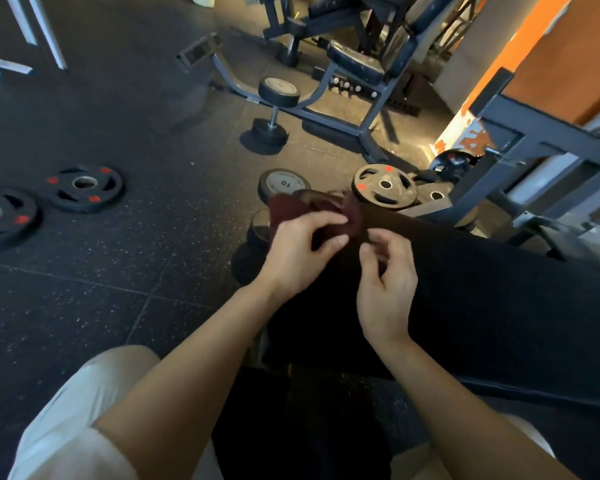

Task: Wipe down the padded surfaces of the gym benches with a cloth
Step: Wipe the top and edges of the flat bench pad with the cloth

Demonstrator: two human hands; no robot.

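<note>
— Speckled rubber flooring (pixel 125 271) runs through this gym, with weight plates (pixel 84 188) lying flat on it and dumbbells (pixel 278 98) standing near a machine. Where's the thing that needs cleaning?

— Right in front of the person: a long black bench pad (pixel 482 306) stretches from the lower middle out to the right. A second padded seat (pixel 355 62) sits on the grey-framed machine further back.

— And the cloth?

— It's a dark maroon cloth (pixel 321 211), bunched up and held above the near end of the bench pad. The left hand (pixel 298 251) has its fingers curled around the cloth, thumb and forefinger pinching a fold. The right hand (pixel 387 289) is just beside it, fingers curled, tips at the cloth's lower edge; it looks like a pinch, though blur and the dark fabric make that contact hard to confirm.

— So how far along is the wiping?

— I'd judge it hasn't properly reached this pad: the cloth is up in both hands rather than pressed flat to the padding, which reads as folding or gathering it before a stroke. Nothing on the pad shows a wiped or unwiped patch; it's too dark to tell.

— What's left, then?

— By my reckoning, the length of this pad, then the seat in the background.
</note>
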